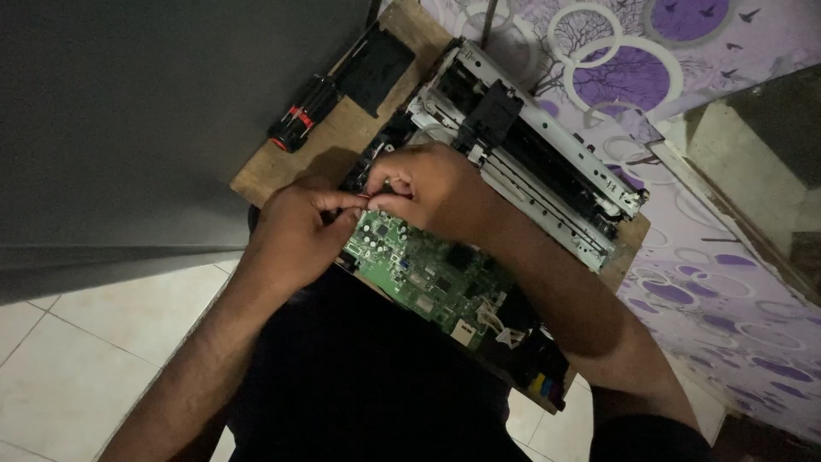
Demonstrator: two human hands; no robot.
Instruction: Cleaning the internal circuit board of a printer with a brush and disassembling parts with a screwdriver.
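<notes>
Dim tile floor (60, 342) and a purple circle-patterned cloth (727, 282) are framing a small wooden board (342, 137), and I am working over it from above. Only the head view is showing this. An opened printer (539, 162), white metal rails and black plastic, is lying along the board's far edge; its green circuit board (428, 274), studded with chips and connectors, is sitting at the near edge. My left hand (295, 231) and right hand (432, 192) are meeting at the circuit board's left corner, fingers of both pinched together on a thin red wire (366, 197) there. I judge a light, straight grip close to the connector is serving best, not a tug on the wire. Red-and-black screwdrivers (301, 115) are resting at the board's left corner.
</notes>
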